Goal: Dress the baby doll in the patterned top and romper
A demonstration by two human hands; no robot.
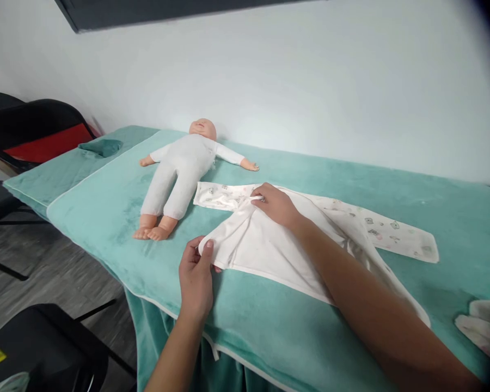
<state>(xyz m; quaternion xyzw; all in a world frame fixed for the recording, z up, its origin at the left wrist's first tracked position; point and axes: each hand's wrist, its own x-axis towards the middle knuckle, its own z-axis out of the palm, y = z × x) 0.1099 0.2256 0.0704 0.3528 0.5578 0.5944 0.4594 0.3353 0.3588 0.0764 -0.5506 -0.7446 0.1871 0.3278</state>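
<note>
A white baby top (277, 247) lies spread on the green cloth, its inner side partly turned up and its printed sleeves stretched to both sides. My left hand (196, 277) pinches the garment's near left corner between thumb and fingers. My right hand (275, 204) is closed on the fabric near the far edge, beside the left sleeve; a thin white strip of cloth shows at its fingertips. Just beyond the left sleeve, a baby doll (188, 169) in a white bodysuit rests on its back with arms spread and feet toward me.
Green covers (118, 218) drape the long bed, which stands against a white wall (310, 81). At the right edge lies a small pale cloth item (484, 324), partly cut off. Black chairs stand at left, one with a red panel (49, 144), another black chair (44, 343) nearer.
</note>
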